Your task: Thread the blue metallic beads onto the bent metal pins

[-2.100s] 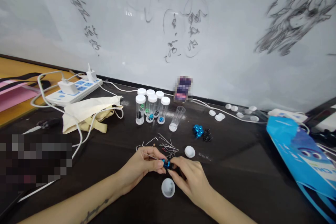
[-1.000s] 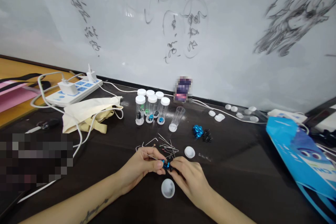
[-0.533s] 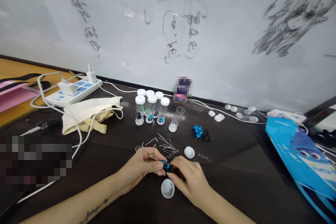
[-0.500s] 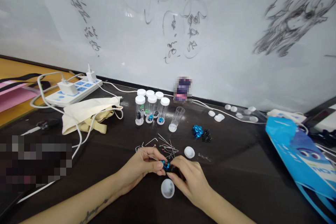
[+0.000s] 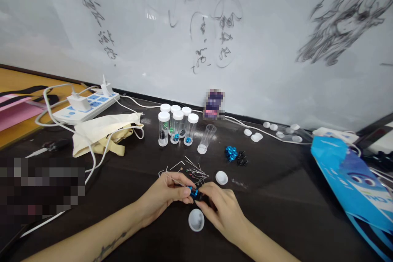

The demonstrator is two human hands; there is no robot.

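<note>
Pinched between both hands is a small blue-and-black part [image 5: 194,193]. My left hand [image 5: 170,190] is closed on its blue end, and a thin metal rod [image 5: 175,181] runs back from there under the fingers. At its black end, the thumb and fingers of my right hand [image 5: 222,208] are closed on the part. Just below the hands stands a round white cap [image 5: 196,220] with tiny dark pieces in it. Behind the fingers lie several thin metal hex keys [image 5: 196,170]. Another white cap [image 5: 221,178] sits above my right hand.
Several white-capped clear tubes [image 5: 177,129] stand at the back, beside an uncapped tube [image 5: 206,139]. Blue pieces [image 5: 231,153] and black pieces [image 5: 242,158] lie in piles to the right. A cloth bag [image 5: 104,131], a power strip [image 5: 87,106] and a blue package [image 5: 350,176] flank the area.
Both hands stay almost in place. The blue-and-black part has turned slightly between the fingers, and more of its dark side shows.
</note>
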